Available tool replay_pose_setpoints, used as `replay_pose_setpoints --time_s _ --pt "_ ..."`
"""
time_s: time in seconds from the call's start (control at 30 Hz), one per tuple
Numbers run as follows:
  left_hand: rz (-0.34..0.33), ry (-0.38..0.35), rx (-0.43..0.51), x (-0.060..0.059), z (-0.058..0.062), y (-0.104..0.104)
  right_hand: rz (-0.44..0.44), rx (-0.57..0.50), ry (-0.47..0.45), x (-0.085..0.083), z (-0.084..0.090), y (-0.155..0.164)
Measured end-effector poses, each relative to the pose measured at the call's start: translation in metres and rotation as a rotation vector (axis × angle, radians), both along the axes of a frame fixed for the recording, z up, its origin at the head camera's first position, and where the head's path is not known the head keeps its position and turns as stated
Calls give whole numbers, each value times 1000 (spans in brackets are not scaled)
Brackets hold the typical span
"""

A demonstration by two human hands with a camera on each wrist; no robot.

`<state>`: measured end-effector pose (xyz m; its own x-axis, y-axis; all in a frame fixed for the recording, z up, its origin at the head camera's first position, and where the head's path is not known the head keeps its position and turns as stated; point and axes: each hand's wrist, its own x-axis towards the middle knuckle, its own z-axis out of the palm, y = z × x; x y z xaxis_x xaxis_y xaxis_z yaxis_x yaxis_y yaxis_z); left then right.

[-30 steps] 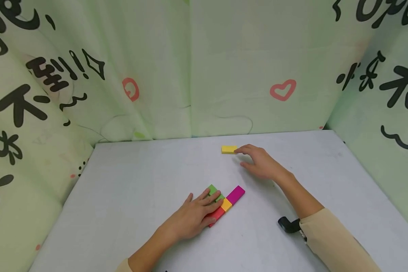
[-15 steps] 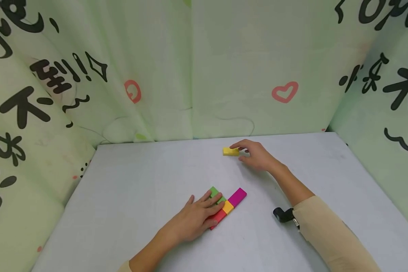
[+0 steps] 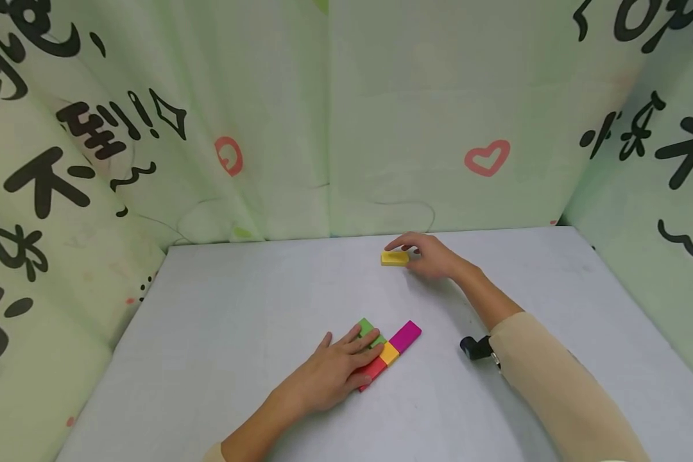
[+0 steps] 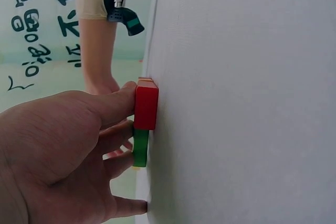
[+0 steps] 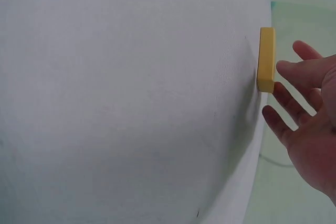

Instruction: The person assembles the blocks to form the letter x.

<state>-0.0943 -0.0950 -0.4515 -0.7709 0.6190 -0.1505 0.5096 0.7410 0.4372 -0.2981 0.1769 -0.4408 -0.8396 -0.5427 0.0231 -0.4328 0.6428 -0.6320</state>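
My left hand [image 3: 335, 372] lies with spread, straight fingers over a group of blocks near the middle of the table. Red [image 3: 374, 369], orange [image 3: 389, 353] and magenta [image 3: 406, 336] blocks form a slanting row. A green block [image 3: 366, 326] joins it on the far side, partly hidden by fingers. In the left wrist view the thumb touches the red block [image 4: 147, 106]. Farther back, my right hand [image 3: 430, 255] hovers at the right end of a yellow block [image 3: 394, 258]. The right wrist view shows its fingers loosely spread around the yellow block [image 5: 266, 59], the thumb just short of it.
A white-covered table [image 3: 237, 308] holds the blocks. Its far edge meets a pale green curtain [image 3: 381, 115] with black lettering and pink hearts. Beneath the right sleeve [image 3: 554, 378] juts a black wrist camera [image 3: 475, 348].
My right hand has moved left over the yellow block, its fingers reaching past the block's far side. The left hand stays on the coloured blocks.
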Motion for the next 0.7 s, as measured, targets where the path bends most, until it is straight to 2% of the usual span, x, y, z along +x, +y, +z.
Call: replay_pose_setpoints --time_s 0.27,0.7 --pt "-14 23 -9 1 -1 1 79 35 -28 -10 -5 2" --pt "-12 33 -3 1 -2 -2 170 85 -34 -18 -1 -11"
